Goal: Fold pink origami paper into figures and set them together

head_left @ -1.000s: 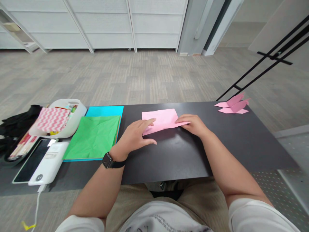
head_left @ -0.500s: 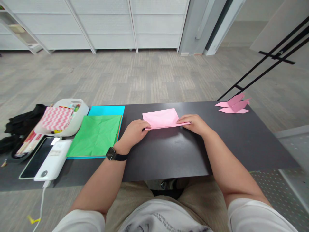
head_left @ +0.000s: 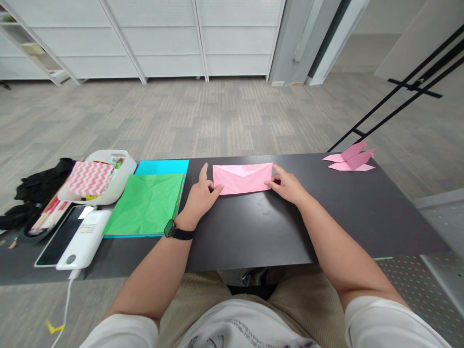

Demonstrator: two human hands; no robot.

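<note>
A folded sheet of pink paper (head_left: 242,180) forms a wide rectangle in front of me, with shallow slanting creases across its upper part. At its left end, my left hand (head_left: 201,195) grips the edge with the thumb on top; the index finger points up and away from it. My right hand (head_left: 287,186) pinches the right end between thumb and fingers. The fingertips behind the paper are hidden. At the far right of the dark table (head_left: 246,232) lie pink folded paper shapes (head_left: 351,158) with raised, wing-like flaps.
To the left are a stack of coloured paper with a green sheet (head_left: 147,203) on top, a white basket (head_left: 125,169), a phone (head_left: 60,241), a white power bank (head_left: 85,241) with a cable, a pencil case (head_left: 29,234) and black cloth (head_left: 43,181).
The pink paper's near edge has been turned up, so it now shows as a flatter, even rectangle. My left index finger has lifted, and my right hand has shifted slightly left.
</note>
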